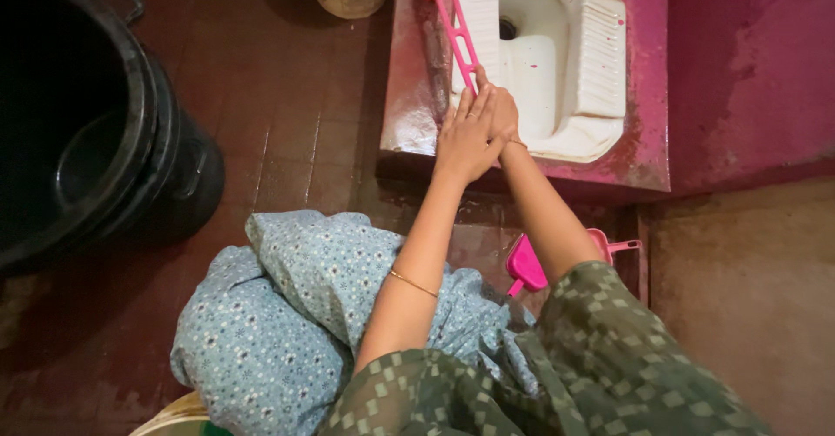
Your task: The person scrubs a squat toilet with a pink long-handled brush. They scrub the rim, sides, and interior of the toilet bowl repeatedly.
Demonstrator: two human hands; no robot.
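Gripping a pink long-handled brush (454,20) at its near end, both hands stacked: left hand (465,136) lying over right hand (502,116), fingers closed around the handle. Running its long axis from the fingers up and slightly left, far end pointing away toward the top edge, lying along the left rim of the white squat toilet pan (600,62). Risking a slip on the wet raised pink platform (409,97); possibly knocking the pink dustpan (527,264) below the wrists.
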